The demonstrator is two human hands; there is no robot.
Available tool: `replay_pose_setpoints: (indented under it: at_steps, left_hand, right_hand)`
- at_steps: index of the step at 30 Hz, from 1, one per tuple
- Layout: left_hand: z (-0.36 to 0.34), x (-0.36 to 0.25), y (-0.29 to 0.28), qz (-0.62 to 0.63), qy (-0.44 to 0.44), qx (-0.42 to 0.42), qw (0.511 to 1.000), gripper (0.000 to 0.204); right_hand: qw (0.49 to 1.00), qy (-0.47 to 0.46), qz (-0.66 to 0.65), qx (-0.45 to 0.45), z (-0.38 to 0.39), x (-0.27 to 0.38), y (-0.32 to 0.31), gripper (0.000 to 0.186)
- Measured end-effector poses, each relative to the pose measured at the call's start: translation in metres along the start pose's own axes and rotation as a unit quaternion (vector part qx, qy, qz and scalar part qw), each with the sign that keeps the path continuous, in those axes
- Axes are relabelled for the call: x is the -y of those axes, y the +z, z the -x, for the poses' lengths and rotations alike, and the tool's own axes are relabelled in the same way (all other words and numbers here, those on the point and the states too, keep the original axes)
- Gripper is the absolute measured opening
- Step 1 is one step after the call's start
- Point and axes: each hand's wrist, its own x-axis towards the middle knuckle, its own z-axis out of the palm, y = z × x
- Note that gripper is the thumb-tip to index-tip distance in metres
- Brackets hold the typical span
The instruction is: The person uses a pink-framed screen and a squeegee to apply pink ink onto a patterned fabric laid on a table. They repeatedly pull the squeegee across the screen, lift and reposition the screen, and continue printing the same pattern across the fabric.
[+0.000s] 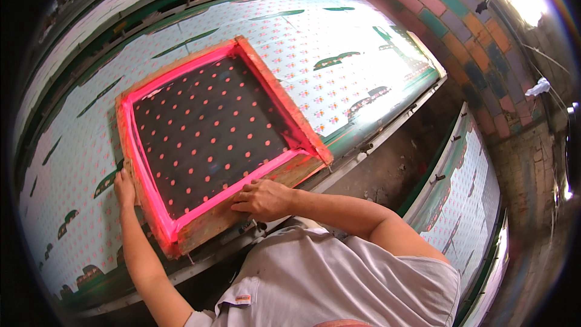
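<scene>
A wooden screen-printing frame (209, 139) sits tilted across the long printing table, its dark mesh dotted with coral spots. Bright pink ink coats the inner edges of the wood. My left hand (125, 189) grips the frame's left side, its fingertips partly hidden against the wood. Over the near rail my right hand (264, 200) lies with fingers curled onto the wood. Beneath and around the frame spreads white fabric (311, 79) printed with small pink and orange flower motifs.
Green patches of the printing table (339, 139) show through gaps in the fabric. A metal rail with small stops (365, 149) runs along its near edge. Another fabric-covered table (463, 194) stands at the right. A painted brick wall (460, 30) rises at the far right.
</scene>
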Motion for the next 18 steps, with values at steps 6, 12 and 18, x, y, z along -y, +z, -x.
replay_pose_setpoints:
  at_steps: [6,12,18]
  left_hand:
    - [0.052,-0.007,-0.036,0.107,-0.185,0.119,0.97,0.051]
    - [0.102,-0.006,-0.015,0.132,-0.168,-0.079,0.974,0.058]
    - [0.102,-0.018,-0.004,0.006,-0.206,-0.149,0.967,0.067]
  right_hand:
    - [0.984,-0.051,-0.155,-0.066,0.041,-0.046,-0.039,0.049]
    - [0.944,0.073,-0.144,-0.288,0.132,-0.136,-0.084,0.038]
    - [0.909,0.18,-0.156,-0.343,0.187,-0.201,-0.072,0.058]
